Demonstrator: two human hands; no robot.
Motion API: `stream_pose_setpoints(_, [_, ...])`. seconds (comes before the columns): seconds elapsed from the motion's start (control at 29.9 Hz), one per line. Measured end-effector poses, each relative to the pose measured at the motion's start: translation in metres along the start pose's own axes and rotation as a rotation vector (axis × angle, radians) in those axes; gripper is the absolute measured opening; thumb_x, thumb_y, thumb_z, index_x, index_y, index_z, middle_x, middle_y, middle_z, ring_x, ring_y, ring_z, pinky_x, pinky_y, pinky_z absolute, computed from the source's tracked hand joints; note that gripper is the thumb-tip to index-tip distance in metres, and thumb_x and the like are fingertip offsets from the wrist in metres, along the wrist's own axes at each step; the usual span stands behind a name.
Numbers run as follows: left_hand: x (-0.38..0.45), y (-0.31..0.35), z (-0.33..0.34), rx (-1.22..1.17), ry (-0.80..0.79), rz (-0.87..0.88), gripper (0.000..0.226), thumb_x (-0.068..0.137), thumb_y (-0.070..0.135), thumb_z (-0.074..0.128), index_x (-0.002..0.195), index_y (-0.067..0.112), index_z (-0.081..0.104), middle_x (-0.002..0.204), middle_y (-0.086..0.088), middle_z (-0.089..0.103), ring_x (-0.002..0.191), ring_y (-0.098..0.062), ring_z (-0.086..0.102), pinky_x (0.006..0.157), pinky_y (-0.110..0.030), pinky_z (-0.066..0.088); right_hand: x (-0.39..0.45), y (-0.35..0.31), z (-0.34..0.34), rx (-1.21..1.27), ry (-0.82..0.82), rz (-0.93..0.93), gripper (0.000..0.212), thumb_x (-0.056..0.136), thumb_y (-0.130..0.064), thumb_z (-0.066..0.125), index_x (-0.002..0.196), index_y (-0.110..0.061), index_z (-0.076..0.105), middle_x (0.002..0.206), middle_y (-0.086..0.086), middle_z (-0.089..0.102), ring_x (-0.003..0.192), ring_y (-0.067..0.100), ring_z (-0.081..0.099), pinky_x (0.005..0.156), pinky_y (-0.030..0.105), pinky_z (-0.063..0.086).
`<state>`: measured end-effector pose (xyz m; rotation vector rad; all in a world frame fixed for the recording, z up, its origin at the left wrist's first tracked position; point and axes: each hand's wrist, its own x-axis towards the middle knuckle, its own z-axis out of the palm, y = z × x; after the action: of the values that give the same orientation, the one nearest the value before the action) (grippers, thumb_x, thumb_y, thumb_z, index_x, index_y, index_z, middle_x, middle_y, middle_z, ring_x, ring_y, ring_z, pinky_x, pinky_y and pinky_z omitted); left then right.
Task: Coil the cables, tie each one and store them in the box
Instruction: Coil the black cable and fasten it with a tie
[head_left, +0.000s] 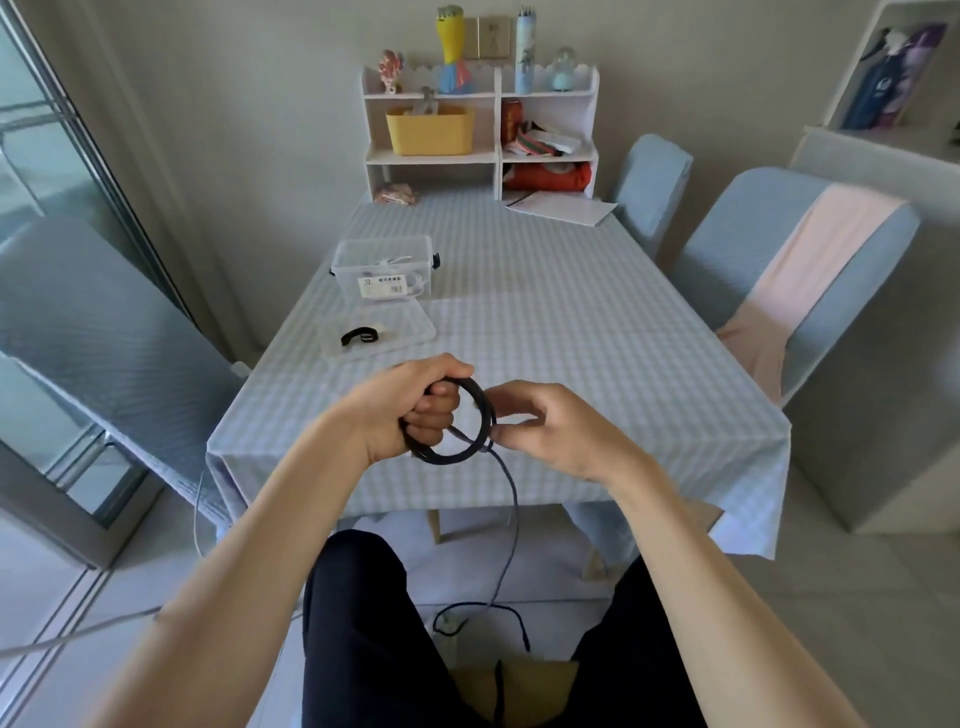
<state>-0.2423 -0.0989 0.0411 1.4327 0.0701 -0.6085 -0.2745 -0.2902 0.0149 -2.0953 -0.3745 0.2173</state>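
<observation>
Both hands (left hand (410, 402), right hand (540, 426)) grip black cable (480, 415) over checked table (545, 312).

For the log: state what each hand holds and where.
Left hand grips the black cable by its coiled loops; right hand pinches the strand beside the coil.

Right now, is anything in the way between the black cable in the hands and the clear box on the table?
Nothing visible blocks it. The left hand grips the coiled black cable and the right hand pinches it. The clear box stands open beyond them. Its lid, holding a black strap, lies between, but flat and low.
</observation>
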Motion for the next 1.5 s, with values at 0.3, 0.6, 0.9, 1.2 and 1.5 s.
stream_pose_setpoints(0.3, [0.007,-0.004,-0.018,-0.091,0.114,0.034,0.047,0.096,0.021,0.050,0.053,0.020,0.030,0.044,0.006,0.020,0.037,-0.007,0.013,0.037,-0.019,0.010,0.008,0.027,0.023,0.104,0.098,0.016,0.021,0.099,-0.021,0.057,0.084,-0.015,0.070,0.065,-0.003,0.068,0.065,0.009,0.064,0.062,0.017,0.044])
stream_pose_setpoints(0.6, [0.016,-0.011,-0.020,-0.278,0.120,0.096,0.046,0.096,0.021,0.048,0.054,0.021,0.030,0.041,0.008,0.019,0.034,-0.005,0.013,0.035,-0.018,0.010,0.015,0.036,0.026,-0.022,0.126,-0.021,0.007,0.089,-0.017,0.071,0.082,-0.019,0.073,0.080,-0.003,0.068,0.067,0.001,0.062,0.062,0.011,0.043])
stream_pose_setpoints(0.9, [0.028,-0.007,-0.025,-0.411,0.160,0.102,0.044,0.095,0.023,0.051,0.055,0.022,0.031,0.042,0.009,0.020,0.034,-0.006,0.014,0.034,-0.018,0.012,0.015,0.021,0.012,-0.102,0.381,-0.009,0.005,0.082,-0.019,0.079,0.085,-0.017,0.076,0.071,-0.013,0.071,0.069,0.002,0.068,0.070,0.017,0.053])
stream_pose_setpoints(1.2, [0.030,0.002,-0.026,-0.306,0.186,0.110,0.042,0.093,0.023,0.054,0.057,0.021,0.033,0.047,0.007,0.020,0.038,-0.007,0.014,0.039,-0.020,0.011,0.020,0.011,0.000,-0.205,0.267,0.045,0.013,0.095,-0.018,0.062,0.094,-0.017,0.075,0.082,-0.006,0.074,0.077,0.011,0.071,0.075,0.038,0.059])
stream_pose_setpoints(1.5, [0.038,-0.004,-0.036,-0.266,0.250,0.123,0.041,0.093,0.022,0.056,0.063,0.022,0.028,0.051,0.006,0.019,0.040,-0.008,0.015,0.035,-0.020,0.015,0.026,-0.013,-0.021,0.064,0.254,0.198,0.019,0.072,-0.021,0.088,0.076,-0.010,0.073,0.069,0.000,0.075,0.067,0.015,0.073,0.061,0.022,0.056])
